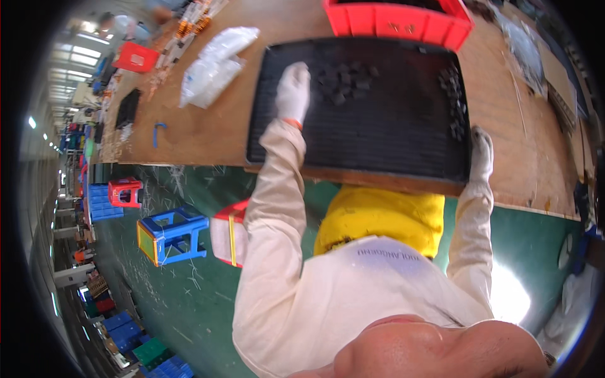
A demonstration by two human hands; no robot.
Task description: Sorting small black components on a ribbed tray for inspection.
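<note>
A large black ribbed tray (pixel 391 138) lies on the wooden table in front of me. Small dark block-like pieces (pixel 345 85) are scattered in its upper middle, and more small pieces (pixel 455 104) line its right side. My left hand (pixel 294 91), in a white glove, is over the tray's left part with its fingers curled together; whatever they may hold is hidden. At the tray's right edge, my right hand (pixel 483 154), also gloved, is closed against the rim, its fingertips partly out of sight.
Behind the tray stands a red bin (pixel 397 22) with dark contents. Clear plastic bags (pixel 217 66) and a blue hooked piece (pixel 157 133) lie to the left on the wooden table (pixel 208 138). Cardboard (pixel 561 79) is at the right. A blue stool (pixel 173 233) and a red stool (pixel 126 192) stand on the floor.
</note>
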